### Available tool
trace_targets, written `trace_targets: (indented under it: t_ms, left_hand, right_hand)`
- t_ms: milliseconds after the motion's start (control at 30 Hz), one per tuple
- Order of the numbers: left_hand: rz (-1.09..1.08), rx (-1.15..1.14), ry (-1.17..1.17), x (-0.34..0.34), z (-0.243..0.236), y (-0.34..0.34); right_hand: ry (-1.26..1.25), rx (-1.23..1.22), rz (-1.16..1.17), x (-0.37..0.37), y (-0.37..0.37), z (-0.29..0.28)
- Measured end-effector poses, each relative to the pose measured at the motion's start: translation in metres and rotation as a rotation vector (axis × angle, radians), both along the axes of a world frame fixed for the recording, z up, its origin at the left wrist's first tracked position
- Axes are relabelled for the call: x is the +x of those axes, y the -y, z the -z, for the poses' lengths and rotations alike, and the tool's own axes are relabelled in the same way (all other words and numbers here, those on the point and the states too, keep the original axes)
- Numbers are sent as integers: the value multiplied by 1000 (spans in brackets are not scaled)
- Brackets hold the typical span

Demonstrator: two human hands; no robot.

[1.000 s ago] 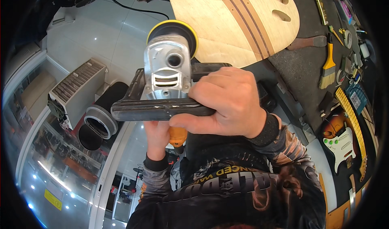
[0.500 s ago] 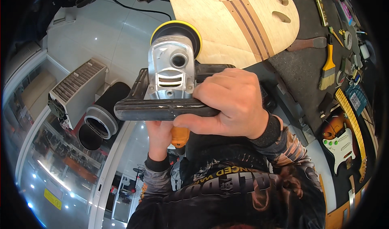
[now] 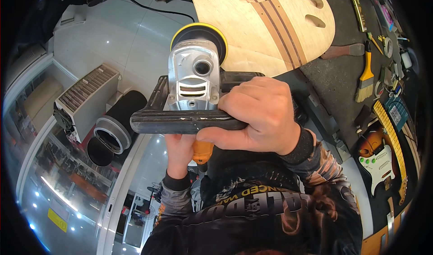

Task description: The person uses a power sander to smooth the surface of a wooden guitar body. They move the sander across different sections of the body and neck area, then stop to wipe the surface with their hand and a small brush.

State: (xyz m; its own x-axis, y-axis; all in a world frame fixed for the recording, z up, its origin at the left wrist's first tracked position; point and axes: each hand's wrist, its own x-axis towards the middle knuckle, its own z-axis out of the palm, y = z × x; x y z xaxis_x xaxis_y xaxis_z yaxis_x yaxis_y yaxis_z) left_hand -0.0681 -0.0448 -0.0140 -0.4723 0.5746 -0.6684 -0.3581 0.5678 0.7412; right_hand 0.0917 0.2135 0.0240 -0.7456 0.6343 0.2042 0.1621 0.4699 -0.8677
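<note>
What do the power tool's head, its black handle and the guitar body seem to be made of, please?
Tool head: bare metal, from its silvery sheen. Black handle: matte plastic or rubber, perhaps, given its ribbed, scuffed surface. Guitar body: wood, apparently unvarnished, with dull grain.

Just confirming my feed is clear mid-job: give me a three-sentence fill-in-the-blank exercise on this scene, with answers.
The hand with its thumb across the black handle is the person's ____ one.
The power tool's round pad has a ____ rim.
The pickguard on the sunburst guitar is ____.
Missing words: right; yellow; white.
</note>
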Motion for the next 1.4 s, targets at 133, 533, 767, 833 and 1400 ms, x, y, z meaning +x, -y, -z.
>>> trace_targets:
  t_ms: [133,533,767,833,1400]
  left_hand:
    - [-43,35,-60,-14,13,18]
    - [-80,36,-80,-14,8,11]
    - [-21,17,15,-4,5,3]
    - [-68,42,-22,-4,4,-1]
    - [-151,62,-147,9,-4,-13]
  right_hand:
    - [-95,31,6,-23,-2,6]
    - [-107,33,8,-27,-2,8]
    - [-69,17,0,-11,-4,4]
    - [-91,30,20,-21,-4,10]
    - [-103,8,-42,-13,-9,10]
